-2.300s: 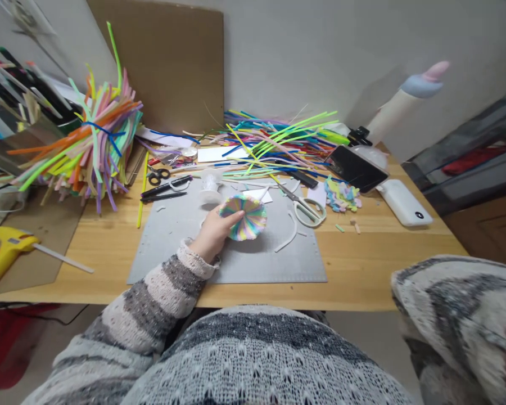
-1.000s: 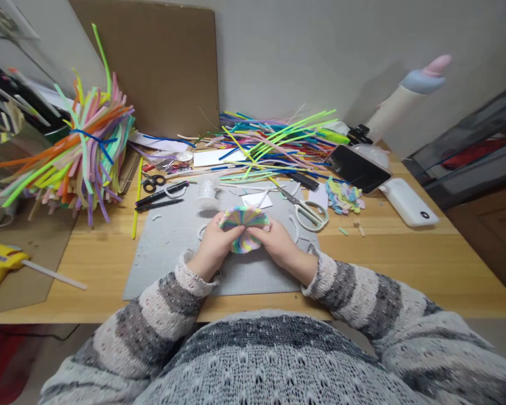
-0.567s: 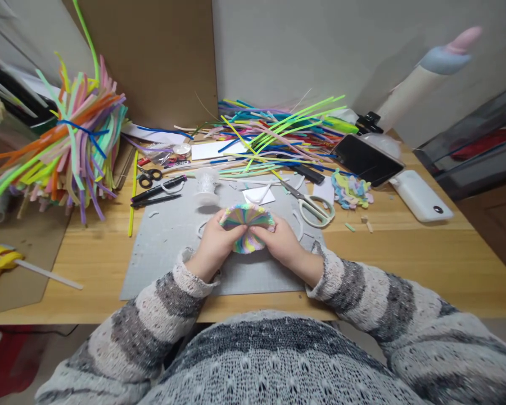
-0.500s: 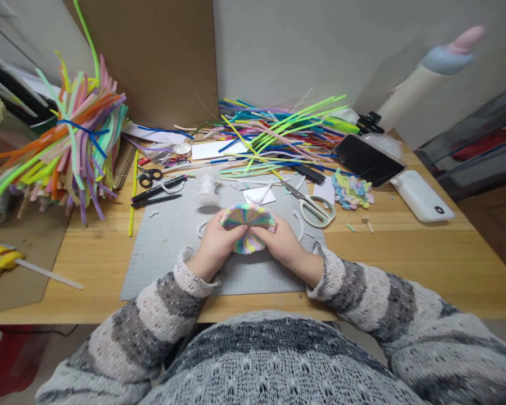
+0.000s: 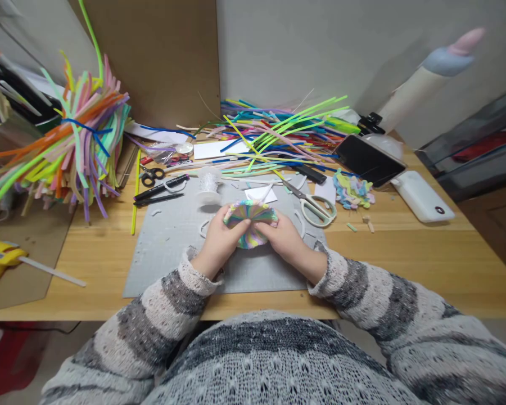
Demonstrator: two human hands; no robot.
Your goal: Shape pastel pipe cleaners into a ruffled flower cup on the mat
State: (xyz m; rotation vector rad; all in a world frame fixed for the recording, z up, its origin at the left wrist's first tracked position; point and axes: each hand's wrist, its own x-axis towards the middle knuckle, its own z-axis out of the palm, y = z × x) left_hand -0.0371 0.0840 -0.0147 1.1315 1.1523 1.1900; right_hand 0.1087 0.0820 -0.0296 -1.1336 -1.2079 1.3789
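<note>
Between my two hands is a round, pastel multicoloured pipe-cleaner disc, its stripes running out from the centre. My left hand grips its left side, with the thumb lying across the face toward the middle. On the right side my right hand holds it the same way, thumb pressed near the centre. The fingers behind the disc are hidden. It is held above a grey cutting mat. Just beyond it are a clear spool of thread and a white card with a white pipe cleaner on it.
White-handled scissors lie right of the mat, near a pastel curled pipe-cleaner piece. A phone and a white power bank are farther right. Loose pipe cleaners pile at the back; a tied bundle and yellow glue gun stand left.
Both hands and the disc have shifted very slightly up and right in view, and the disc's lower edge looks a little more tilted. The grip on both sides stays the same.
</note>
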